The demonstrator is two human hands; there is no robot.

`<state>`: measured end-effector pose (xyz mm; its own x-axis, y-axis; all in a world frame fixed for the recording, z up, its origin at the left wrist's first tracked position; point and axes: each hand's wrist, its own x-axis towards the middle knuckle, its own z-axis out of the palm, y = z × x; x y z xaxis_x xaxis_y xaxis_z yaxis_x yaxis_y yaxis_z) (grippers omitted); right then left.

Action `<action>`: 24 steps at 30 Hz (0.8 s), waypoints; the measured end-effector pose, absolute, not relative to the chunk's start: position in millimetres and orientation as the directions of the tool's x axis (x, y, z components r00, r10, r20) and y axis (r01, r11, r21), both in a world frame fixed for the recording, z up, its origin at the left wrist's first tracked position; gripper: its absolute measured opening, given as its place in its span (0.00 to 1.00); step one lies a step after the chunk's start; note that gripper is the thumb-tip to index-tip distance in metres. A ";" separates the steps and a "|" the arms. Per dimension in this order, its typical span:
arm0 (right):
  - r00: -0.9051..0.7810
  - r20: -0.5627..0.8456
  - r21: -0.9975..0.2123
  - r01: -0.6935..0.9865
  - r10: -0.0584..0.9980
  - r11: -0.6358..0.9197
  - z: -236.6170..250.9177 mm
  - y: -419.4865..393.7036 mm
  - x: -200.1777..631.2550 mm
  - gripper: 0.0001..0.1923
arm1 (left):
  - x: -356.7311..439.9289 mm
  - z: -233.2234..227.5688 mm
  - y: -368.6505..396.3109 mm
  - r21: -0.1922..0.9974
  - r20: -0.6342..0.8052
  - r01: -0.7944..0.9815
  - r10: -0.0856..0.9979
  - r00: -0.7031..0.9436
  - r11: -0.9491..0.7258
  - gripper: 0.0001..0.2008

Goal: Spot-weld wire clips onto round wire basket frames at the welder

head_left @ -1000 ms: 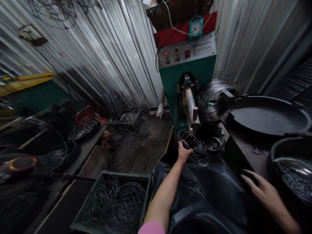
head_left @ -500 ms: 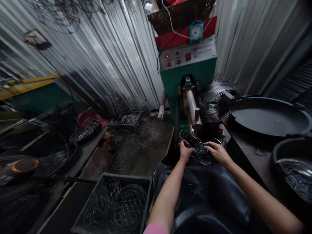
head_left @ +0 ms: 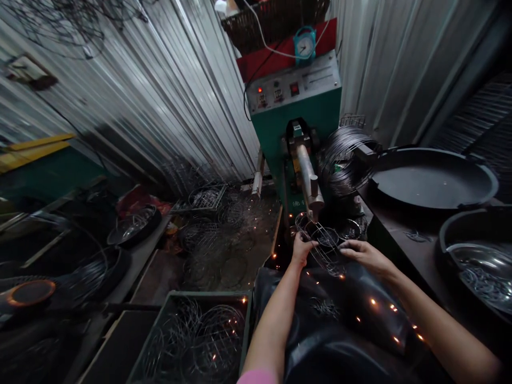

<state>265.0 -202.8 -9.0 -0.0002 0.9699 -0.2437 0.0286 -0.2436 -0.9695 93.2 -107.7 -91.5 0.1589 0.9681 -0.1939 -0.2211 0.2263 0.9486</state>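
- Wire, thin and silvery, is what both hands are on: a round wire basket frame [head_left: 320, 242] sits up at the far end of the lap, right under the metal arm [head_left: 309, 178] of the green welding machine [head_left: 298, 125].
- Left hand [head_left: 301, 248] is clenched on the frame's left rim; right hand [head_left: 366, 255] pinches the right rim, fingers curled over the wire.
- Sparks are flying! Orange flecks scatter over the black apron [head_left: 344, 325] and down into the green crate [head_left: 192, 338] of finished frames at near left.
- Risk, as I judge it: bare forearms sit right in that spray, so a hot fleck could land on skin and make a hand flinch.
- A flinch could shift the frame under the arm, and the joint might land off the wire crossing.
- Fingers are close to the arm's tip; a slip inward could mean a pinch or a burn.
- Right of the hands, a coil of wire [head_left: 344, 160] and a dark pan [head_left: 432, 178] rest on the counter [head_left: 404, 240], a loose wire offcut lying on it nearby.
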 end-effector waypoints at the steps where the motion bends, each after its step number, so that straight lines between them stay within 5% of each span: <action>1: -0.019 -0.262 -0.965 0.007 0.965 -0.261 -8.0 -203.1 264.2 0.19 | 92.1 -90.4 -108.3 0.939 -0.215 -0.236 0.963 0.162 0.249 0.23; 11: 0.065 -0.184 -0.982 0.023 0.981 -0.186 -3.8 -159.2 251.1 0.18 | 89.7 -81.2 -94.7 0.877 -0.429 -0.166 0.890 0.151 0.451 0.22; 24: 0.051 -0.158 -0.984 0.069 0.986 -0.161 -7.2 -163.0 249.4 0.18 | 87.7 -87.1 -86.5 0.871 -0.418 -0.177 0.880 0.227 0.459 0.18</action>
